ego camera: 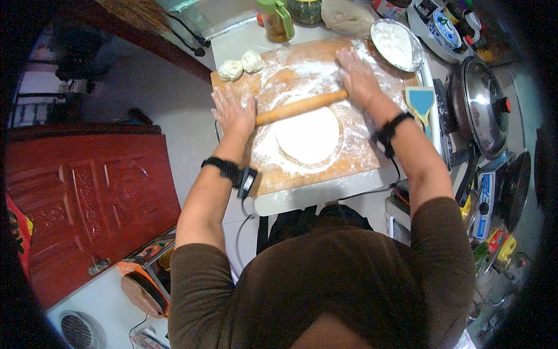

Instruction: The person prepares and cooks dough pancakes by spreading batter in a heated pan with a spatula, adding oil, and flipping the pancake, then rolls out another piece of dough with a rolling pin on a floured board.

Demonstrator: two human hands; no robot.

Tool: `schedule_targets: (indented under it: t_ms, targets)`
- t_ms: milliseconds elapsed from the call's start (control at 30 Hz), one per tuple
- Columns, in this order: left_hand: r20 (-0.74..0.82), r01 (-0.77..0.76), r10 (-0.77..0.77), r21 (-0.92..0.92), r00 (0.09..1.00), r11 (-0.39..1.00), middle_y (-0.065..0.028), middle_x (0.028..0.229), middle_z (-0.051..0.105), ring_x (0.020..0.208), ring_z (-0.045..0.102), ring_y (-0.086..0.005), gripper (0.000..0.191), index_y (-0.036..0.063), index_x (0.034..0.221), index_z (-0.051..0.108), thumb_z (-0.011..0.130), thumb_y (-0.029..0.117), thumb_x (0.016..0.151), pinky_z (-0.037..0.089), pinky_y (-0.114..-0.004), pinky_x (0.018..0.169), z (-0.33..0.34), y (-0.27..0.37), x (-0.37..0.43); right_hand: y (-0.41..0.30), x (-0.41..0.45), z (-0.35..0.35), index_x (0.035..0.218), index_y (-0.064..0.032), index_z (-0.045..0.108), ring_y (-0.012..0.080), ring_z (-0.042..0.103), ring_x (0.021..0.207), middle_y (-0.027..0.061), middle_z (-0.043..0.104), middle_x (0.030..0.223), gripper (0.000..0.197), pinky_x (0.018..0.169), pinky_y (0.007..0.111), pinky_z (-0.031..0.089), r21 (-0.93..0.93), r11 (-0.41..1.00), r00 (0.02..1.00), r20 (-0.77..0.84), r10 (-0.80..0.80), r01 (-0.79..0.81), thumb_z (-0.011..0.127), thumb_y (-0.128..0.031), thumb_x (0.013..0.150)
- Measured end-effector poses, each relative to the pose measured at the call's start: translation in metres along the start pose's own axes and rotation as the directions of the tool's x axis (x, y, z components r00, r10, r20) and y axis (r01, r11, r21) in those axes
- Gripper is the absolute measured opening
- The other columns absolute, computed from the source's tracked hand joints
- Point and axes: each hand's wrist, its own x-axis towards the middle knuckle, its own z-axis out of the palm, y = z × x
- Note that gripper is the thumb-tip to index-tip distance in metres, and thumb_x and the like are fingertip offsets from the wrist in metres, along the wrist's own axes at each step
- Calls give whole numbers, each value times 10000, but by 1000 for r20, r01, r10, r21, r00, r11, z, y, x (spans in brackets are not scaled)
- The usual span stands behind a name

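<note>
A wooden rolling pin [301, 107] lies slantwise across the upper part of a flat round sheet of dough [307, 135]. My left hand [234, 111] rests at the pin's left end, fingers spread and pointing away from me. At the right end, my right hand [358, 77] has its palm against the pin and its fingers stretched over the board; it is slightly blurred. Flour is scattered over the wooden board [279, 181] under the dough. Two lumps of dough, one here [230, 70] and one beside it [253, 61], sit at the board's far left corner.
A bowl of flour [394, 43] stands at the board's far right corner. Right of the board lies a blue-and-cream scraper [420, 102]. A lidded pan [484, 107] is further right. Behind the board are a green-lidded jug [277, 22] and a squash [305, 9]. Cables hang from both wrist straps.
</note>
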Motion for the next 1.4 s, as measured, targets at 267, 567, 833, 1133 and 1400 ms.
schedule_targets:
  t_ms: [267, 567, 833, 1133, 1400]
  targets:
    - [164, -220, 193, 170, 967, 961, -223, 1354, 146, 1277, 74, -322, 748, -46, 1292, 180, 443, 440, 787, 50, -449, 1024, -12, 14, -66, 6, -97, -6, 1293, -59, 252, 278, 192, 1255, 163, 234, 1342, 466, 1036, 405, 92, 37, 998, 970, 240, 37, -47, 284, -223, 858]
    - [179, -171, 167, 10, 970, 985, -258, 1345, 114, 1269, 40, -361, 741, -53, 1285, 174, 462, 413, 786, 24, -462, 1017, -18, 8, -101, -50, -155, -30, 1158, -89, 426, 281, 398, 1088, 137, 428, 1168, 402, 930, 414, 278, 31, 988, 960, 233, -154, 151, 495, -233, 789]
    - [277, -66, 66, -10, 959, 998, -302, 1330, 79, 1260, 20, -392, 893, -65, 1297, 96, 461, 532, 744, -2, -501, 1002, 16, 84, -115, -3, -137, -44, 1043, -96, 523, 346, 519, 830, 171, 545, 893, 297, 725, 408, 426, 203, 932, 946, -59, 318, -300, 531, -200, 764]
    - [287, -587, 543, 91, 789, 805, -228, 1349, 137, 1276, 62, -333, 832, -12, 1290, 199, 515, 505, 719, 18, -489, 1013, -16, 31, -70, -9, -129, -48, 1121, -86, 493, 299, 458, 1019, 145, 512, 1081, 358, 852, 375, 377, 76, 988, 968, 221, 118, -138, 511, -231, 794]
    - [141, -196, 180, 105, 973, 975, -202, 1371, 108, 1287, 68, -270, 765, -45, 1299, 150, 391, 489, 807, 47, -443, 1029, -15, 35, -14, 8, -36, -5, 1285, -88, 271, 284, 216, 1245, 122, 240, 1349, 468, 1022, 406, 146, -49, 998, 995, 96, 40, -36, 312, -295, 868]
